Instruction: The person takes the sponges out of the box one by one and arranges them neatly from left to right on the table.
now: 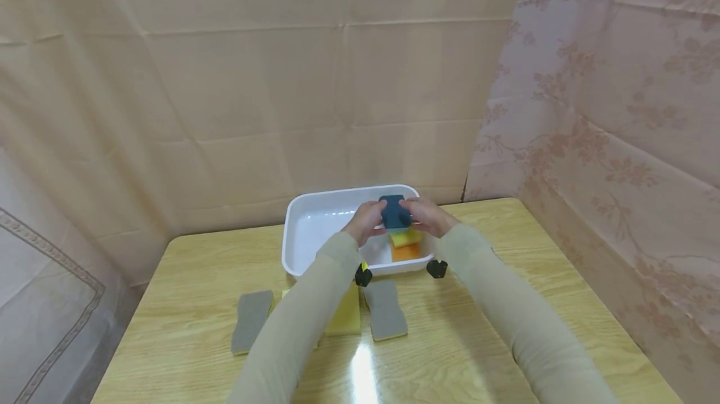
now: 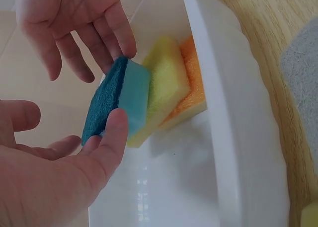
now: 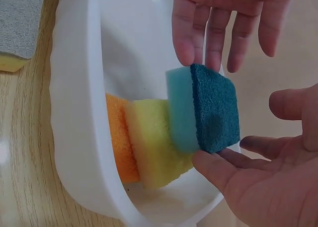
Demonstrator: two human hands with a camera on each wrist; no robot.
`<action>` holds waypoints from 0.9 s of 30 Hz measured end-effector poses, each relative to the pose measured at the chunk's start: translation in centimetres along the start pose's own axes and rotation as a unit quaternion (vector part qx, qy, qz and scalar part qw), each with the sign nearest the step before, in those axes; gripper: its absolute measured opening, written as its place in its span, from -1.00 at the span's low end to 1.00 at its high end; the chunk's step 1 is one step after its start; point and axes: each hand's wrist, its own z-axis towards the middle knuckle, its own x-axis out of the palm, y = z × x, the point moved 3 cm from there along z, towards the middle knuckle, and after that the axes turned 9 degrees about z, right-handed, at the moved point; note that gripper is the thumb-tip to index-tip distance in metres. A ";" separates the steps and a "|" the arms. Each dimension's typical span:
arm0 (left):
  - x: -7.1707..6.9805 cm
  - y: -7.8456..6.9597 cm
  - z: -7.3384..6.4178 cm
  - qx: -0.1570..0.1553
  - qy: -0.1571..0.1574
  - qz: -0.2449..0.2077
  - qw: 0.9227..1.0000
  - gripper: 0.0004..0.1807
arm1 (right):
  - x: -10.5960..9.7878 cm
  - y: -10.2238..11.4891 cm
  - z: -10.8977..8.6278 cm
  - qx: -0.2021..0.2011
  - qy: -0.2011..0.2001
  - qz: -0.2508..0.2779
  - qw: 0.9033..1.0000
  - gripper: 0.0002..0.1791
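A blue sponge [image 1: 395,212] with a dark scouring face stands tilted at the right end of a white tray [image 1: 315,196]. It leans against a yellow sponge [image 2: 166,78], which overlaps an orange sponge [image 2: 194,70] near the tray's front wall. My left hand [image 1: 365,221] touches one end of the blue sponge with its fingertips, the thumb apart from it. At the opposite end, the fingertips of my right hand [image 3: 273,172] touch the sponge, with that thumb also clear of it. Both hands have loosely extended fingers.
On the wooden table [image 1: 191,304] in front of the tray lie two grey-faced sponges [image 1: 251,321] [image 1: 385,310] and a yellow piece [image 1: 344,315], partly hidden by my left sleeve. A beige curtain [image 1: 253,110] hangs behind the table, and a floral cloth [image 1: 607,110] hangs at the right.
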 end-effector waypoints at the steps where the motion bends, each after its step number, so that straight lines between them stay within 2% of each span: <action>1: 0.0 0.0 0.0 -0.001 -0.001 0.002 1.000 -0.33 | 0.0 0.0 0.0 0.001 0.000 0.000 1.000 -0.29; 8: -0.3 0.2 -0.1 -0.003 -0.016 0.027 0.999 -0.34 | 0.0 0.0 0.0 0.006 0.003 -0.004 1.000 -0.28; 15: -0.1 0.5 -0.1 0.003 -0.008 0.068 0.998 -0.37 | 0.0 -0.2 -0.2 0.008 0.011 -0.043 0.999 -0.30; 19: 0.0 0.7 -0.2 0.006 -0.007 0.091 0.996 -0.39 | 0.0 -0.3 -0.2 0.008 0.011 -0.044 0.999 -0.29; 27: 0.1 1.0 -0.2 -0.002 -0.019 0.105 0.994 -0.39 | -0.1 -0.6 -0.2 0.008 0.000 -0.041 0.999 -0.30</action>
